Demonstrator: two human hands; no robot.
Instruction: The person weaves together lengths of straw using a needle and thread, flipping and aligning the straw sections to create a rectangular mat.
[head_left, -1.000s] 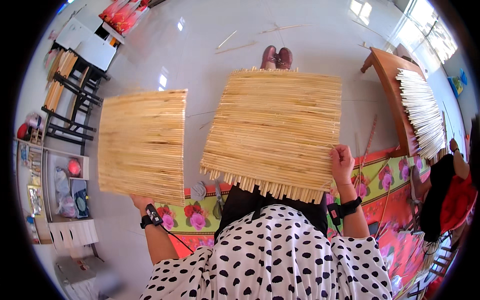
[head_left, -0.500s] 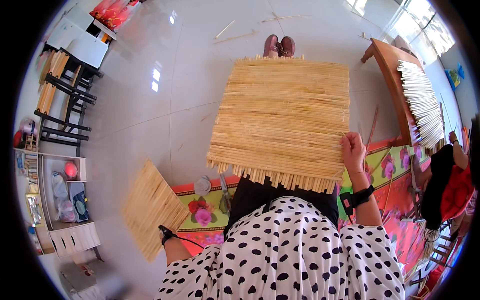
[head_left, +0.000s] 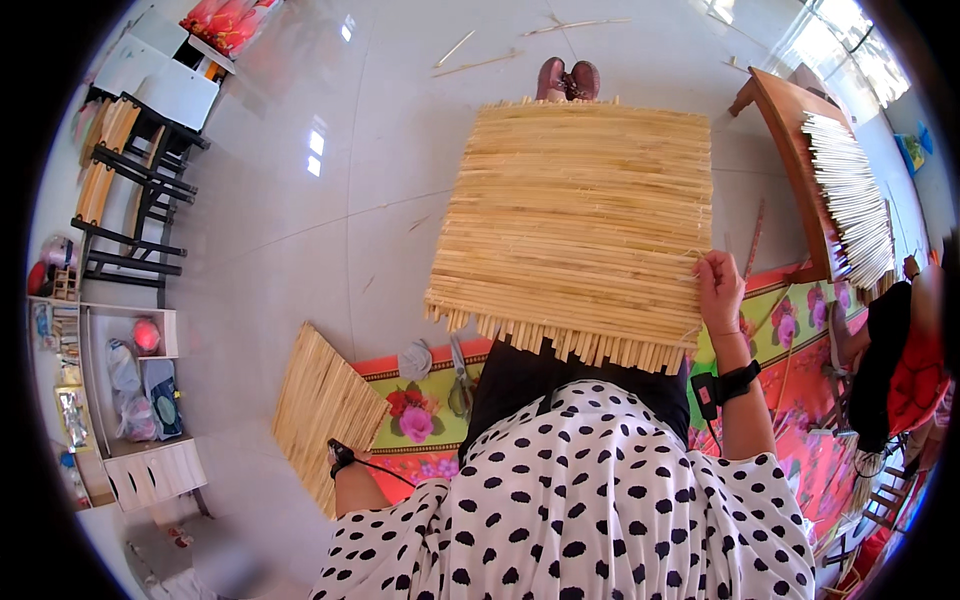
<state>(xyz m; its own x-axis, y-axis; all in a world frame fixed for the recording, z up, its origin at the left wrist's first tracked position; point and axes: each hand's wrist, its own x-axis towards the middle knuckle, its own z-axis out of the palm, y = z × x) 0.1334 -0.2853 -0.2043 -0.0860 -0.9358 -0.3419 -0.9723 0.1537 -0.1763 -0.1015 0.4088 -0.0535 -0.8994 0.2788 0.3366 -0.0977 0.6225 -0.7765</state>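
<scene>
A large mat of pale reed-like sticks (head_left: 575,220) lies across my lap, the stick ends uneven at its near side. At its right edge my right hand (head_left: 720,285) is closed in a pinch. A thin thread (head_left: 692,256) loops from the mat edge to those fingertips. To the left, a smaller mat of the same sticks (head_left: 320,405) is tilted. My left hand (head_left: 335,447) is at its lower edge, seemingly gripping it, with most of the fingers hidden behind the mat. Both wrists wear black straps.
Scissors (head_left: 460,385) and a grey crumpled piece (head_left: 414,360) lie on the flowered cloth (head_left: 425,425) left of my lap. Loose white sticks (head_left: 850,195) cover a wooden bench (head_left: 790,170) at right. Another person (head_left: 900,350) sits beyond. Shelves (head_left: 140,400) and stacked stools (head_left: 140,190) stand left.
The smaller mat has shifted slightly right and turned, and now looks sharper. My right hand stays at the large mat's edge, fingers still pinched. The whole view has shifted a little.
</scene>
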